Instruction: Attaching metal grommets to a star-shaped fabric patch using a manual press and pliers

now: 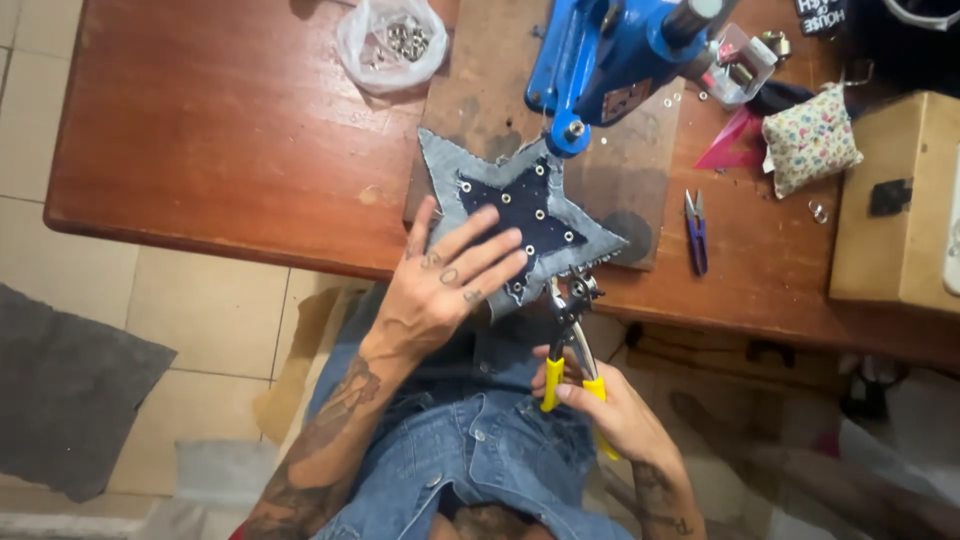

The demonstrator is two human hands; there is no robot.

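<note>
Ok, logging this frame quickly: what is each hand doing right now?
Left hand: open, flat on the denim star.
Right hand: closed around the yellow-handled punch pliers.

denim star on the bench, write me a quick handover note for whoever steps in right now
Left hand: flat on the denim star, fingers spread, pinning it at the near edge of the wooden table.
Right hand: gripping the yellow-handled punch pliers, whose head sits at the star's lower point.
Nearby: blue hand press just behind the star's top point, bag of metal eyelets further back, blue thread snips and a floral pincushion to the right.
Done: a ring of eyelets is already set around the dark inner star.
Left: the lower point under the pliers; whether its hole is through cannot be seen.
</note>
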